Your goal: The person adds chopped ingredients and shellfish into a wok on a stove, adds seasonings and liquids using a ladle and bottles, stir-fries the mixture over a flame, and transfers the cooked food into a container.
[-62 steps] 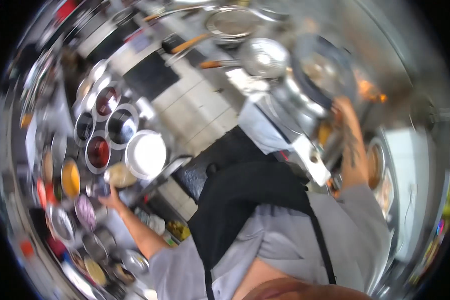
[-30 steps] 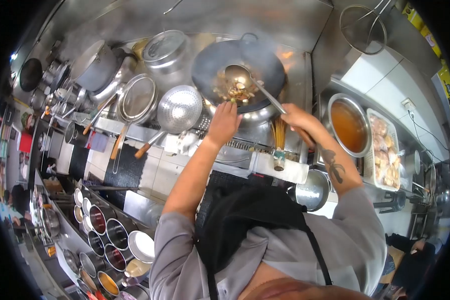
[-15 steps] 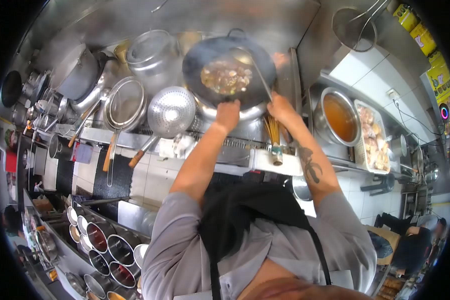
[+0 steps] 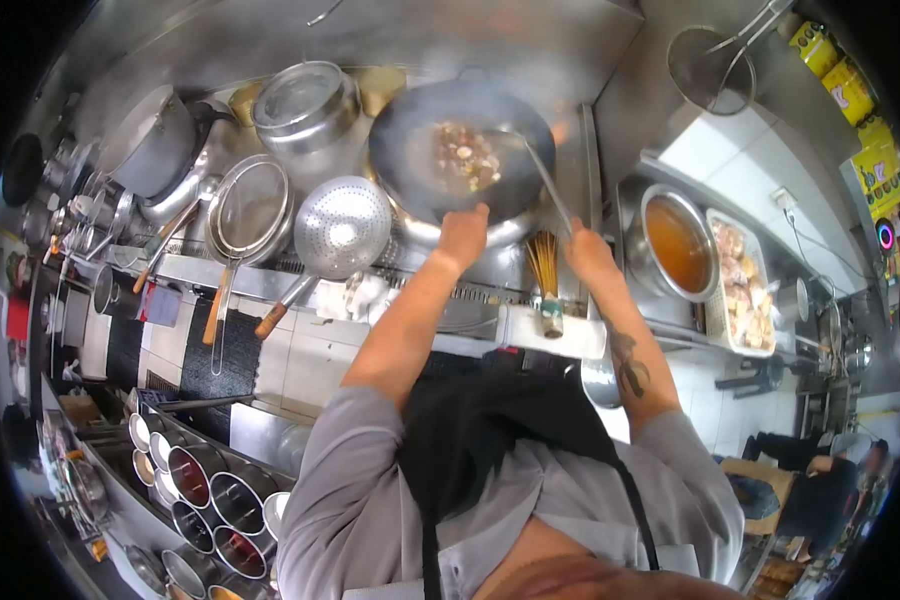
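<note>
A dark wok (image 4: 400, 150) sits on the stove, with steam over it and chunky browned pieces of food (image 4: 467, 160) inside. My left hand (image 4: 463, 238) is closed on the wok's near edge; the exact grip is covered by the fingers. In my right hand (image 4: 589, 250) is the long handle of a metal ladle (image 4: 548, 180), whose head reaches into the wok beside the food. A bundle of thin sticks (image 4: 544, 268) stands upright in a holder between my two forearms.
Left of the wok lie a perforated skimmer (image 4: 342, 228), a round strainer (image 4: 250, 205) and a lidded pot (image 4: 305, 105). To the right are a bowl of orange-brown liquid (image 4: 711, 240) and a white basket (image 4: 715, 325) of food pieces. Flame shows beside the wok's right rim.
The food has shifted and bunched toward the wok's right side. The ladle's head has moved right and down, and my right hand has moved right and slightly nearer to me.
</note>
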Motion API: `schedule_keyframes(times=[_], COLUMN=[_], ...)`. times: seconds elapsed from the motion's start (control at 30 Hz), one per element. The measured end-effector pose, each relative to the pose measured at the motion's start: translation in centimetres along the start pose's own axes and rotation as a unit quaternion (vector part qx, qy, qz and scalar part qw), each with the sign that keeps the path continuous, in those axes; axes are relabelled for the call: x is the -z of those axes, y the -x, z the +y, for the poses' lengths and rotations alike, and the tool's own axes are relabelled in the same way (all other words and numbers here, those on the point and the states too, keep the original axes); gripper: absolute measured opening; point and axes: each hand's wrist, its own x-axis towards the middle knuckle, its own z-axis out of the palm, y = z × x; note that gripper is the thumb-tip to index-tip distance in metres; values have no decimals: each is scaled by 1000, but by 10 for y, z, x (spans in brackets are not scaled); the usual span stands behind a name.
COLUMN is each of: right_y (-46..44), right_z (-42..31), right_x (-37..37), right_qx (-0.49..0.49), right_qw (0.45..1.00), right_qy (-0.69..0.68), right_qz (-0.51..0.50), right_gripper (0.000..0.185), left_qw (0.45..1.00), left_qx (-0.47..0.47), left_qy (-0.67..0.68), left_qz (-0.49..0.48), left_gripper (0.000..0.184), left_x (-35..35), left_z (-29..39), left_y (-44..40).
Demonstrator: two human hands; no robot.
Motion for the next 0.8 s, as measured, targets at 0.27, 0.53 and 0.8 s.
schedule_keyframes(times=[0.27, 0.53, 0.8], right_y=[0, 25, 62], right_z=[71, -3, -98], right_x=[-32, 22, 3], right_qx=[100, -72, 7], right_qw=[988, 724, 507], right_qy=[-28, -646, -677], right_qz=[115, -229, -534], right_gripper=[46, 48, 47], left_qw=[999, 972, 765], left_qx=[18, 130, 470], left_qy=[29, 76, -229], left_qz=[-16, 179, 375], left_gripper=[15, 50, 40], left_x=[3, 61, 126], left_z=[7, 64, 89], left_y=[6, 166, 456])
